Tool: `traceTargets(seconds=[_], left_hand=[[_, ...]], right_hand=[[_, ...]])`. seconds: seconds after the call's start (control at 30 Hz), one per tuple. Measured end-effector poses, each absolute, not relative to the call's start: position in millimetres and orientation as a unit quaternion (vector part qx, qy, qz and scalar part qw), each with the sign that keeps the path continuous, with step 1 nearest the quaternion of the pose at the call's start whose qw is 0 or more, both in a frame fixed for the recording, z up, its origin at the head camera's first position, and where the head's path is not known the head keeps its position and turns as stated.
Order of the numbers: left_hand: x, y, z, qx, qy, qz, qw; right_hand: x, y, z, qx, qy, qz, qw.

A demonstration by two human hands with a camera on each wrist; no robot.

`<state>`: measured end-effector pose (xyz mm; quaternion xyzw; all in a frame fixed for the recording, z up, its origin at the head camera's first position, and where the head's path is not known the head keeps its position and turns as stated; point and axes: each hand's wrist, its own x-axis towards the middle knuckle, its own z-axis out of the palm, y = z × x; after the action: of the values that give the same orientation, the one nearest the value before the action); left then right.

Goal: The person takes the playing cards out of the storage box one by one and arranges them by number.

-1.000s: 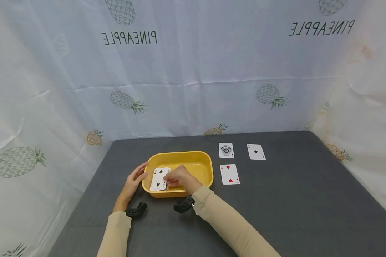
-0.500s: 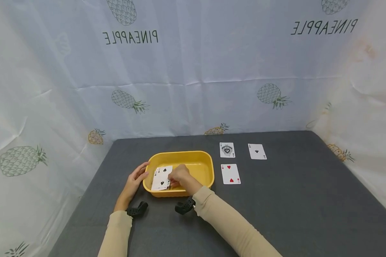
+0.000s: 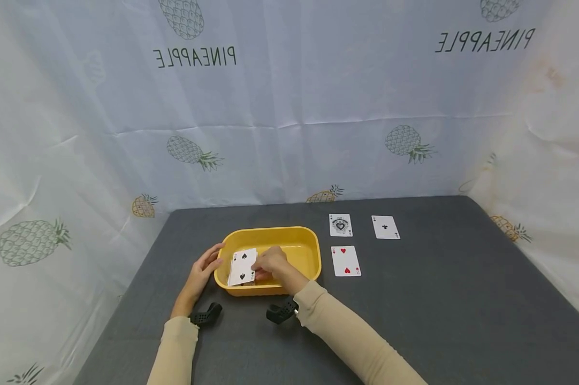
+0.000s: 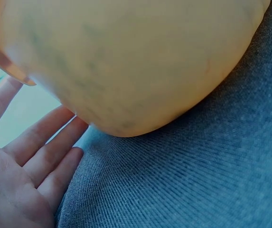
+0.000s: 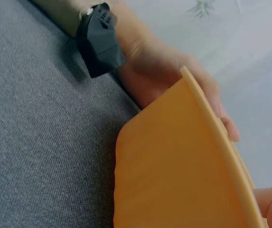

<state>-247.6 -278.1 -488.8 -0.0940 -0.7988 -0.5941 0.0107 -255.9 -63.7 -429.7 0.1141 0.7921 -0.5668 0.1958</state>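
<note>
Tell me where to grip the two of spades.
Pinch the right edge of the two of spades, probably best from the right: it's thin and at the left end of the yellow tray, with finger room where the right hand is.

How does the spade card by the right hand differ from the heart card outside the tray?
The spade card has black pips; the heart card has red ones. The spade card is inside the yellow tray, over other cards; the heart card lies on the dark table. The right hand holds the spade card's edge; nothing touches the heart card. Both are white, face up, with two large pips.
</note>
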Motion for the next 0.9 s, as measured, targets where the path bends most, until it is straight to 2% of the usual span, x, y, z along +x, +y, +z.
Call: traceTargets(seconds=[0.5,0.9], left_hand=[[-248,-279,-490,-0.089,-0.801,-0.591,0.017],[-248,-278,-490,-0.078,-0.802,-0.592,0.011]], right_hand=[[-249,-43,-417,0.054,0.751,-0.625,0.206],[-245,-3,-411,0.018,0.731,-0.656,0.19]])
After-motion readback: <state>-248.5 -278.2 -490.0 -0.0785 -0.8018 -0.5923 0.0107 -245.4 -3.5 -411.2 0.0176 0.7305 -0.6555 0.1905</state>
